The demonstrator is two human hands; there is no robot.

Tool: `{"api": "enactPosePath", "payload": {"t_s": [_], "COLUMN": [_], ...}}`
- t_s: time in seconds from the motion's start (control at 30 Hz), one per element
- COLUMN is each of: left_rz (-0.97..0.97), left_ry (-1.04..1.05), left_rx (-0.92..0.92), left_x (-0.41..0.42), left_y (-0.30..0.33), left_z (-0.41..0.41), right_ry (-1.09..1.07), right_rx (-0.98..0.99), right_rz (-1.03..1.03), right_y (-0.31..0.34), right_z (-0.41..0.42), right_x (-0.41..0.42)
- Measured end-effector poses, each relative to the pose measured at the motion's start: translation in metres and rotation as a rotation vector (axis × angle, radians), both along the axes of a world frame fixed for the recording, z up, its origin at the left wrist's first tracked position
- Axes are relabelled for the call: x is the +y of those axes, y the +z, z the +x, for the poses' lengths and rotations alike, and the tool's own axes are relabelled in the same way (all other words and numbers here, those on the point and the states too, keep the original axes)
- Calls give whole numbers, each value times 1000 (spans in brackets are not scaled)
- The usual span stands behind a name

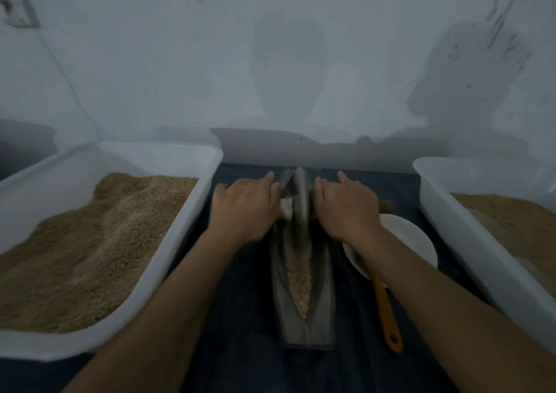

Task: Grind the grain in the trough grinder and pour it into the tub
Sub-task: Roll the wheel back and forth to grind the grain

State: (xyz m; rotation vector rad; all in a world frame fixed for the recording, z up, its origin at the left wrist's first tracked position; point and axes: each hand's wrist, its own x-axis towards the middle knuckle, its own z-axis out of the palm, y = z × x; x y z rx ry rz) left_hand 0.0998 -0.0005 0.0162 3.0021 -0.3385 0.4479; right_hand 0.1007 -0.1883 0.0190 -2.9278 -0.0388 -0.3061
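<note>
- My left hand [245, 209] and my right hand [346, 209] lie palm down on either side of the grinding wheel [299, 203], one on each end of its axle; a pale axle end [285, 210] shows just beside my left hand.
- The fingers of both hands point away from me and look extended over the axle; motion blur prevents me from telling whether they curl round it.
- The wheel stands upright at the far end of the trough grinder [304, 287], between my hands.
- The trough is one long, narrow, dark grey boat-shaped vessel, lying lengthwise on the bench [240, 317] directly in front of me.
- Coarse tan grain [301, 284] fills the groove on the near side of the wheel, tapering to a point toward me.
- Count: two white rectangular tubs with rounded corners and smooth walls.
- The left tub [168, 242] sits well left of my left forearm and holds a heaped mound of granular tan grain.
- The right tub [469, 233] sits right of my right forearm and holds a finer, flatter layer of tan material.
- Count: one white round bowl [412, 242], partly under my right wrist, between the trough and the right tub.
- Count: one tool with a yellow handle [388, 317]; its head is hidden.
- The bench surface is dark blue; a pale wall [270, 61] stands behind it.
</note>
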Motion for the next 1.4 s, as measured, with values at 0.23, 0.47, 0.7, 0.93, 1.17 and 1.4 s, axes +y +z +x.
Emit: {"api": "enactPosePath", "payload": {"t_s": [0.23, 0.47, 0.7, 0.93, 1.17, 1.4], "left_rz": [118, -115, -148, 61, -143, -177], "left_ry": [76, -34, 1, 174, 28, -35], "left_rx": [-65, -212, -131, -115, -153, -146], "left_x": [0, 13, 12, -14, 8, 20], "left_y": [-9, -25, -24, -5, -25, -29], "left_z": [-5, -106, -75, 3, -75, -100], "right_ry": [-49, 106, 108, -71, 91, 147], "right_rx": [-73, -227, -223, 8, -186, -277], "right_rz": [-54, -3, -71, -17, -55, -61], "right_y": [0, -9, -7, -4, -8, -12], "right_z": [2, -99, -65, 10, -76, -102], "right_x": [10, 3, 10, 5, 8, 7]}}
